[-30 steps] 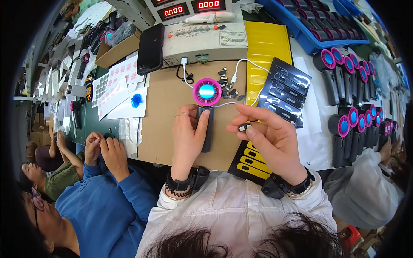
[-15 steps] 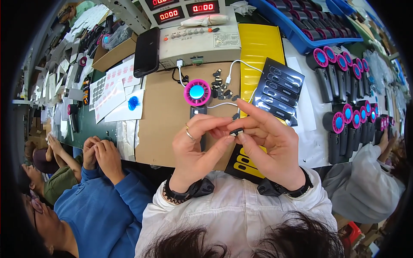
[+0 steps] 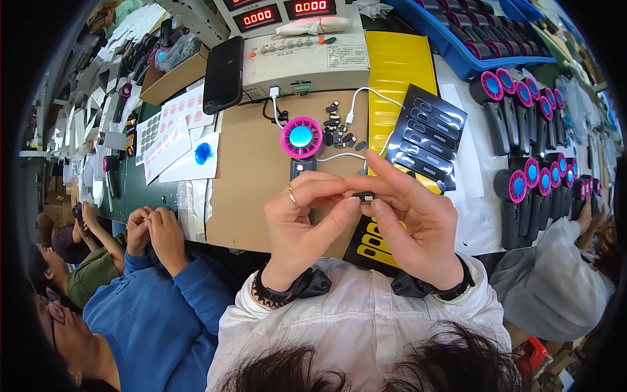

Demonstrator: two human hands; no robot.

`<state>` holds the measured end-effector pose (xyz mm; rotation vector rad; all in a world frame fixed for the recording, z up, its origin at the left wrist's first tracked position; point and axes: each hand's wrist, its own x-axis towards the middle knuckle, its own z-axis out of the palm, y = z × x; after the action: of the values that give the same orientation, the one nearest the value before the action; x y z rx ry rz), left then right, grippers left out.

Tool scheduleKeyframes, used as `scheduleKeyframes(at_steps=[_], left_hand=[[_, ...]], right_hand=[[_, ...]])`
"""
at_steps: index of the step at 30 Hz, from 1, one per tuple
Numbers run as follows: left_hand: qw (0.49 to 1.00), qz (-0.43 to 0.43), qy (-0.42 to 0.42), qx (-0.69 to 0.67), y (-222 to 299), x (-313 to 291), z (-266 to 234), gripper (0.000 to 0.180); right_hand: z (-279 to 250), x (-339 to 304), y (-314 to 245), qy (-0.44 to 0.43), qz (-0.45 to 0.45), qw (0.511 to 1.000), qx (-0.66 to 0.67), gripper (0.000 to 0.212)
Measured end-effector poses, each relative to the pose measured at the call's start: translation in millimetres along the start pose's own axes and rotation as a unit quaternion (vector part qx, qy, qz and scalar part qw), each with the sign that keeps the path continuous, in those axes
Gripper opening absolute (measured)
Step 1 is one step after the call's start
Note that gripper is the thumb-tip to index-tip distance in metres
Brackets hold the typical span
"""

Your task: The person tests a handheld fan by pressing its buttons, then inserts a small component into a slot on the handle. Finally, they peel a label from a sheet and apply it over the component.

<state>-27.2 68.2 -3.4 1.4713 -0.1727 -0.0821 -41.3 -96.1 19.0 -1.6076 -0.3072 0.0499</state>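
A tiny black piece with a pale metallic end [image 3: 363, 196], perhaps a small plug adapter, is pinched between the fingertips of both hands. My left hand [image 3: 302, 225] grips its left side; my right hand [image 3: 421, 228], index finger raised, has the right side. Just beyond lies a dark handheld fan [image 3: 301, 137] with a pink ring and blue centre, its handle partly behind my left hand. Several similar small pieces [image 3: 336, 134] are scattered beside it on brown cardboard [image 3: 245, 170]. A black card with yellow ovals [image 3: 372, 247] sits below my right hand.
A meter box [image 3: 304, 62] with red displays stands at the back, a black phone [image 3: 223, 75] against it. White cables [image 3: 353, 111] cross the cardboard. A black label sheet [image 3: 428, 140] overlaps a yellow sheet [image 3: 400, 62]. Rows of fans [image 3: 519, 186] stand right. A blue-sleeved person [image 3: 153, 307] sits left.
The small piece has turned more level and shifted slightly between my fingertips, with both hands still on it. My view has moved a little.
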Motion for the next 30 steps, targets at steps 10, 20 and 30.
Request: scheduleKeyframes(at_steps=[10,20,30], left_hand=[[0.938,0.269,0.014,0.218,2.9,1.2,3.0,0.027],[0.788,0.513,0.049,0.339,-4.1,-5.9,-6.2,0.036],[0.976,0.202,0.046,0.067,3.6,-4.9,-0.3,0.021]], right_hand=[[5.4,-5.0,5.4,0.033,-0.034,0.998,0.044,0.053],[2.1,-12.8,9.0,-0.02,-0.169,0.984,0.057,0.06],[4.5,-5.5,8.3,0.064,-0.082,0.994,-0.017,0.044]])
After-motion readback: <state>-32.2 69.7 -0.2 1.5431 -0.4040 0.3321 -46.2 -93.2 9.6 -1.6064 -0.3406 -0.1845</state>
